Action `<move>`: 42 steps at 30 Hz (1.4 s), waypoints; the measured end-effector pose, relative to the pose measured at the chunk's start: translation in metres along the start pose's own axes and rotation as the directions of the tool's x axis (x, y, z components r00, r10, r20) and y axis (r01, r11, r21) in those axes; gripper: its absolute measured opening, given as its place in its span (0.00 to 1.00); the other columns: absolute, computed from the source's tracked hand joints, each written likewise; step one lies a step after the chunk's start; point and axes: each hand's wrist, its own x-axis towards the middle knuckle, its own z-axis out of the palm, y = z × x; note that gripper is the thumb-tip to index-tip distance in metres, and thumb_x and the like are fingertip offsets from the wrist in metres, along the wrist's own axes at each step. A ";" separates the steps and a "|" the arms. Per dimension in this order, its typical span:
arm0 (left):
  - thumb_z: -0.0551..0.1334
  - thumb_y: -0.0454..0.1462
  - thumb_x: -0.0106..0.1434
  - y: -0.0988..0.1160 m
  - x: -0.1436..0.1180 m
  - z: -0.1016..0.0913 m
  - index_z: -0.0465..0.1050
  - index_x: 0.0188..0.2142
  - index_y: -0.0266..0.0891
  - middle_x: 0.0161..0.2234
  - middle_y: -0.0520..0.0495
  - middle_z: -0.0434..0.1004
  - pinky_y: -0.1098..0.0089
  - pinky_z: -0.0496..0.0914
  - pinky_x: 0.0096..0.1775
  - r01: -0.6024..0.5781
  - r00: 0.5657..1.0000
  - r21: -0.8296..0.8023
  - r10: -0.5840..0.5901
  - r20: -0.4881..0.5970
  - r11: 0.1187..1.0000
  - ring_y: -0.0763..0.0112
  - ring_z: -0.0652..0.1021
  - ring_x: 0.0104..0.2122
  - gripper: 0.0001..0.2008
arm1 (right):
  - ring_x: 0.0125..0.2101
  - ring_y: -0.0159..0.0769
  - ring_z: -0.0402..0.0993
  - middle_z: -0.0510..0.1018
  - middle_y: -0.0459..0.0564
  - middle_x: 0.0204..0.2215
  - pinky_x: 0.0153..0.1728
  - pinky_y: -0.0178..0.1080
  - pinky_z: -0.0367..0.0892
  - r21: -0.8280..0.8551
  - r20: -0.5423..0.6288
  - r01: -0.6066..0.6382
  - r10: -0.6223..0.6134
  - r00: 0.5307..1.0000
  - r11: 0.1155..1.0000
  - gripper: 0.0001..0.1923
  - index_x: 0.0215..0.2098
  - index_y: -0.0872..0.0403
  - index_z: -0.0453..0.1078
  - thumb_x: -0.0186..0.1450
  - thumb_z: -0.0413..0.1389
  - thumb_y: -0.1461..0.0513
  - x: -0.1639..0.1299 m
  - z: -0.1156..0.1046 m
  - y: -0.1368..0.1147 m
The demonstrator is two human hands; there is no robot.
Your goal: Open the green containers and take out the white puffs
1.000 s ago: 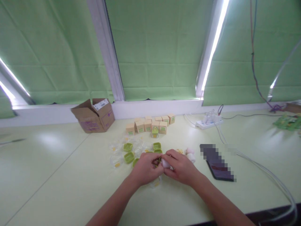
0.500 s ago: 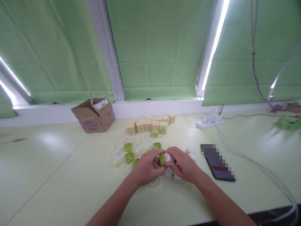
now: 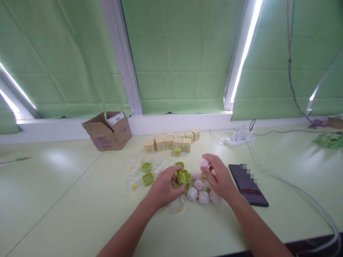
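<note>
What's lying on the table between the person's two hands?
Head view: between the left hand holding a green tray and the right hand lie pink-white pieces.

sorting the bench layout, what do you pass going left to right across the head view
cardboard box → clear packets → left hand holding a green cap → right hand holding a pink piece → phone → white cables
</note>
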 end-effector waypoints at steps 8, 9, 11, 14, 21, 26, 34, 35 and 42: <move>0.63 0.36 0.52 0.002 0.000 0.000 0.68 0.47 0.40 0.40 0.47 0.75 0.67 0.70 0.39 0.015 1.000 -0.011 -0.015 0.012 1.000 0.68 0.75 0.33 0.20 | 0.46 0.43 0.66 0.66 0.58 0.47 0.40 0.43 0.71 -0.288 -0.110 -0.244 0.222 0.969 0.926 0.18 0.53 0.53 0.64 0.66 0.46 0.58 -0.001 -0.025 0.065; 0.63 0.37 0.53 0.002 0.000 0.000 0.68 0.47 0.40 0.40 0.47 0.75 0.67 0.70 0.39 0.018 1.000 -0.012 -0.018 0.016 1.000 0.68 0.75 0.33 0.20 | 0.45 0.43 0.67 0.66 0.58 0.46 0.41 0.44 0.70 -0.317 -0.091 -0.263 0.246 0.965 0.911 0.18 0.52 0.53 0.65 0.66 0.46 0.58 -0.002 -0.026 0.073; 0.63 0.37 0.53 0.002 0.000 0.000 0.67 0.47 0.40 0.40 0.47 0.75 0.66 0.70 0.39 0.023 1.000 -0.011 -0.023 0.020 1.000 0.68 0.75 0.33 0.21 | 0.45 0.42 0.67 0.67 0.57 0.44 0.43 0.44 0.69 -0.350 -0.070 -0.302 0.296 0.953 0.887 0.18 0.52 0.54 0.65 0.66 0.46 0.59 -0.005 -0.026 0.085; 0.63 0.37 0.53 0.002 0.000 0.000 0.67 0.47 0.40 0.41 0.47 0.75 0.65 0.70 0.40 0.022 1.000 -0.008 -0.022 0.021 1.000 0.68 0.75 0.33 0.21 | 0.44 0.40 0.68 0.67 0.57 0.44 0.45 0.42 0.67 -0.366 -0.010 -0.319 0.339 0.941 0.874 0.18 0.53 0.54 0.65 0.65 0.46 0.60 -0.006 -0.021 0.093; 0.63 0.36 0.53 0.003 0.000 0.000 0.68 0.47 0.40 0.41 0.46 0.75 0.65 0.70 0.41 0.007 1.000 -0.014 -0.007 0.021 1.000 0.67 0.75 0.34 0.21 | 0.45 0.42 0.66 0.72 0.57 0.38 0.46 0.40 0.60 -0.473 0.121 -0.343 0.446 0.887 0.811 0.18 0.51 0.58 0.67 0.67 0.44 0.61 0.001 -0.008 0.099; 0.63 0.36 0.52 0.003 0.000 -0.001 0.68 0.47 0.40 0.41 0.46 0.75 0.65 0.70 0.40 0.010 1.000 -0.014 -0.009 0.025 1.000 0.67 0.75 0.35 0.20 | 0.40 0.42 0.68 0.74 0.53 0.28 0.42 0.38 0.59 -0.490 0.226 -0.309 0.461 0.858 0.815 0.19 0.38 0.56 0.73 0.69 0.41 0.58 0.003 -0.007 0.099; 0.63 0.34 0.52 0.002 0.001 -0.001 0.68 0.47 0.41 0.43 0.46 0.73 0.67 0.71 0.40 -0.023 1.000 -0.060 0.024 0.010 0.998 0.67 0.75 0.37 0.20 | 0.43 0.45 0.69 0.72 0.61 0.40 0.43 0.41 0.59 -0.546 0.175 -0.363 0.526 0.832 0.755 0.25 0.55 0.59 0.64 0.68 0.42 0.53 -0.001 -0.009 0.093; 0.63 0.34 0.53 0.002 0.002 -0.002 0.69 0.47 0.41 0.43 0.46 0.73 0.67 0.71 0.40 -0.022 1.000 -0.065 0.022 0.010 0.998 0.67 0.74 0.37 0.20 | 0.43 0.46 0.69 0.72 0.62 0.42 0.43 0.42 0.60 -0.558 0.155 -0.366 0.527 0.836 0.745 0.26 0.57 0.59 0.62 0.67 0.43 0.52 -0.002 -0.009 0.092; 0.63 0.34 0.54 -0.001 0.001 0.000 0.69 0.50 0.44 0.43 0.46 0.73 0.67 0.71 0.40 -0.014 1.000 -0.081 0.015 0.019 0.997 0.67 0.74 0.39 0.22 | 0.44 0.48 0.68 0.70 0.60 0.43 0.43 0.47 0.63 -0.506 0.017 -0.291 0.346 0.938 0.812 0.22 0.54 0.57 0.63 0.65 0.48 0.55 -0.001 -0.014 0.072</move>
